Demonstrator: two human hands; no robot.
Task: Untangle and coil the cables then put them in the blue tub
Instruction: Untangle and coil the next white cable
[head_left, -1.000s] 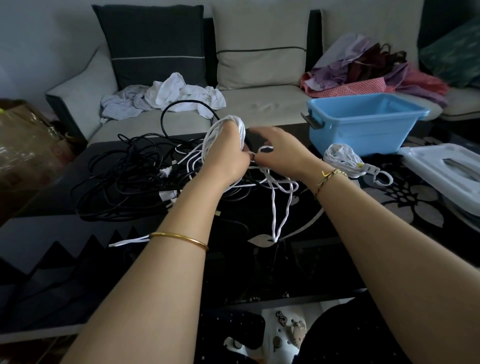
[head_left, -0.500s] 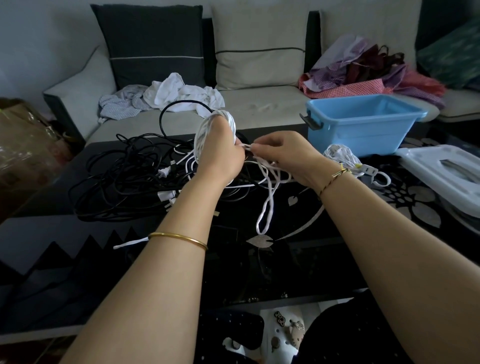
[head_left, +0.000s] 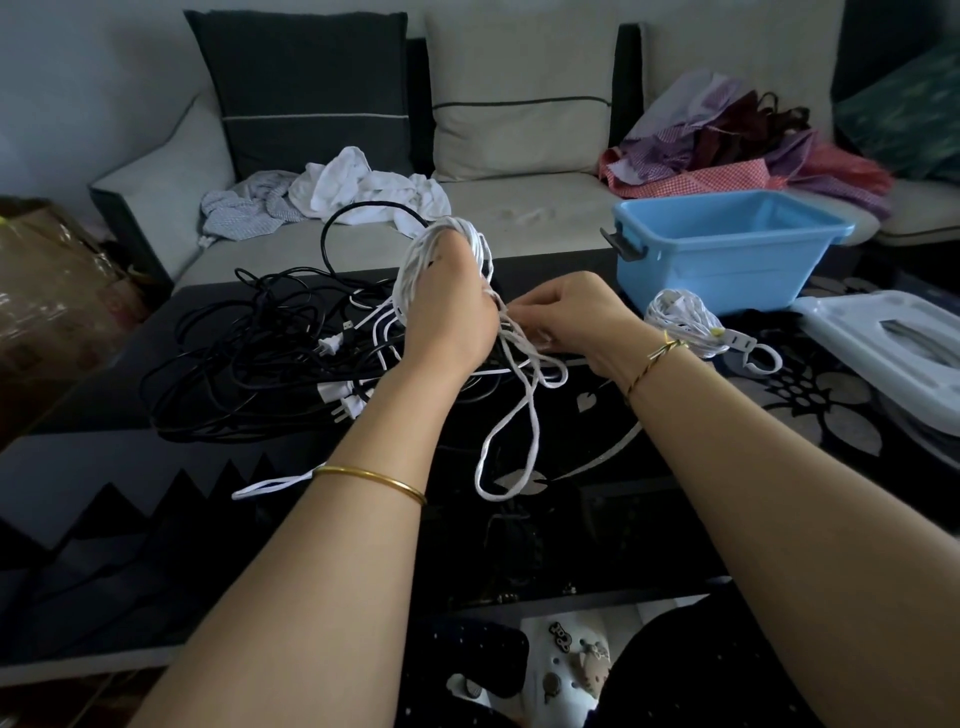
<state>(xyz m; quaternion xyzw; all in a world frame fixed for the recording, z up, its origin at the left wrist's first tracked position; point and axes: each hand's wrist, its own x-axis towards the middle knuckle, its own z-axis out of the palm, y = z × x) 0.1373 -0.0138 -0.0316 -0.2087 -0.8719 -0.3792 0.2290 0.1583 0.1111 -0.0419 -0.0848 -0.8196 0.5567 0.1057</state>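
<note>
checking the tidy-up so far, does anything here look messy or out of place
The black cables lie in a tangled heap on the dark table. The white twisted cable half-wound on the left hand trails kinked loops. A coiled white cord sits beside the blue plastic tub, not in it.

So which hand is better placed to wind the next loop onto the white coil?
Right hand: it pinches the loose cable beside the coil, while the left hand holds the coil.
</note>
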